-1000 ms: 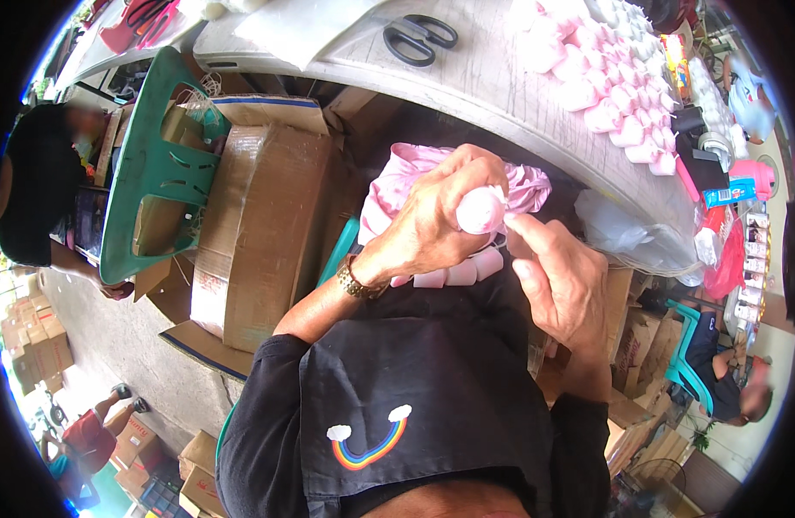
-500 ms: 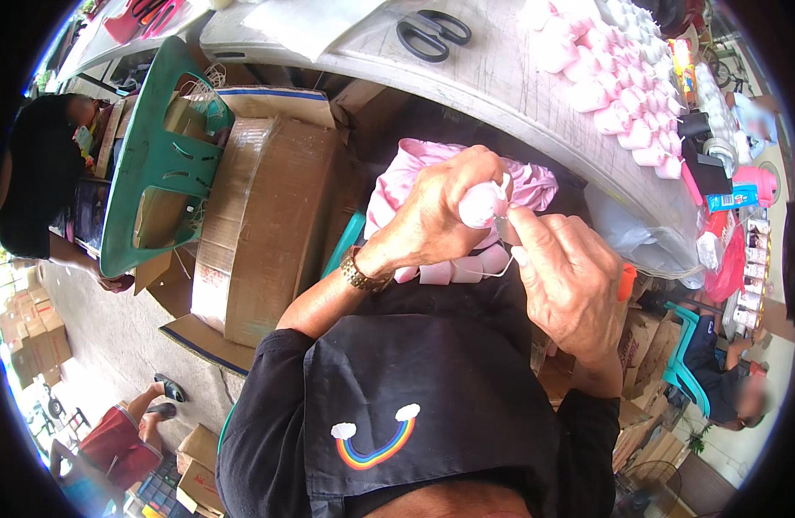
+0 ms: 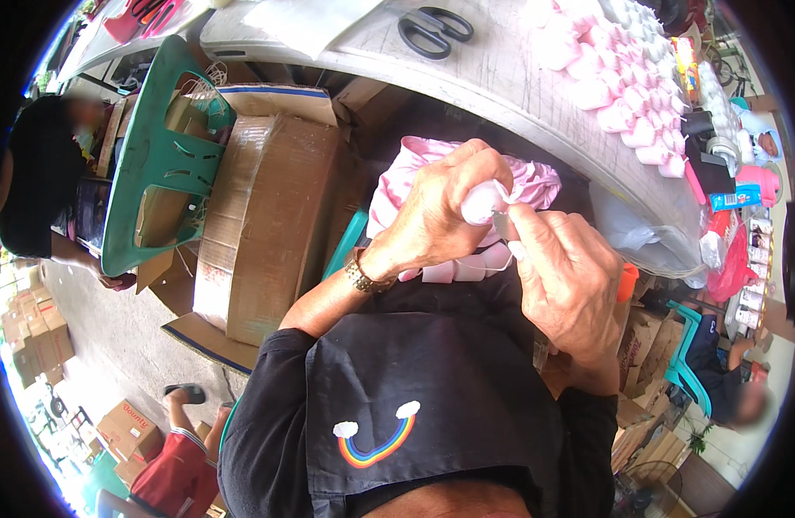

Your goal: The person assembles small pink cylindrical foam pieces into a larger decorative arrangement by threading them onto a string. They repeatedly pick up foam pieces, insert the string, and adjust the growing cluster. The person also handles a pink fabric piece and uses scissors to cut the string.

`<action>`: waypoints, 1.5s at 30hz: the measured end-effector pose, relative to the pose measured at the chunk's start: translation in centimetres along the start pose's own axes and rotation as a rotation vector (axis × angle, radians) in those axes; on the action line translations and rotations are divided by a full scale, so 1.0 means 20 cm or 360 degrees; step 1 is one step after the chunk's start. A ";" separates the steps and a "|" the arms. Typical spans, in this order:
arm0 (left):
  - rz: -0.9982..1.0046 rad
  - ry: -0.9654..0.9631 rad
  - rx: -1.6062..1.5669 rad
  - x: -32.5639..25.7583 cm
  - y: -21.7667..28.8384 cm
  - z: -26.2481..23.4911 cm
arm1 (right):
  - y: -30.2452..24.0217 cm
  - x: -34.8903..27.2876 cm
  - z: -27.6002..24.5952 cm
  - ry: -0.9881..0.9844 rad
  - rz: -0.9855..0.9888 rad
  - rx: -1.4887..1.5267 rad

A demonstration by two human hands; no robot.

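My left hand (image 3: 445,203), with a watch on its wrist, is closed round a pale pink, rounded piece (image 3: 482,204) with a small twisted tip. Close against it, the fingers of my right hand (image 3: 566,272) are bent around a tool (image 3: 627,281) whose orange end sticks out past the palm. A grey metal bit shows between the fingertips and the pink piece; the kind of tool is hidden. Pink cloth (image 3: 406,177) lies behind both hands. Below them, several pink short rolls (image 3: 466,268) rest by my lap, and a thin white strand hangs there.
Black-handled scissors (image 3: 435,33) lie on the long white table (image 3: 501,86), with rows of pink pieces (image 3: 618,95) at its right. Left of me stand a large cardboard box (image 3: 277,233) and a green plastic chair (image 3: 160,164). Other people are at both sides.
My hands stay almost in place, still at the pink piece, which has turned slightly. At the lower left, a person in red shorts has moved to the right.
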State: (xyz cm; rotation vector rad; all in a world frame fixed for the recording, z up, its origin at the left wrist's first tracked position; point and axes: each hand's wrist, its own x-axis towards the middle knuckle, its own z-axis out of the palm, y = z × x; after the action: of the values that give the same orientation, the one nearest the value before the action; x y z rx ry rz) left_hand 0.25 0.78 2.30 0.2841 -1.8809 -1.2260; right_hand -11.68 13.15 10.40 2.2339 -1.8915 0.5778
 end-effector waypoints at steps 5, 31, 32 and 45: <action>0.0072 0.0066 -0.0001 0.01 -0.02 0.01 | -0.04 0.00 0.01 -0.0035 0.0144 -0.0002; -0.0079 0.0238 0.0196 0.02 0.03 0.01 | -0.07 0.02 0.03 0.0028 0.0146 0.0118; -0.0095 0.0260 0.0214 0.02 0.04 0.01 | -0.07 0.02 0.03 -0.0021 0.0153 0.0073; -0.0155 0.0379 0.0291 0.03 0.04 0.03 | -0.10 0.03 0.07 0.0104 0.0158 -0.0113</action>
State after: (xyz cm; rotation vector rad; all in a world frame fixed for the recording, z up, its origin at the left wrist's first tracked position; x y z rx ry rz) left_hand -0.29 1.23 3.14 0.6002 -1.7890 -1.0340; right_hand -9.41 12.51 9.52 2.0622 -1.9671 0.5808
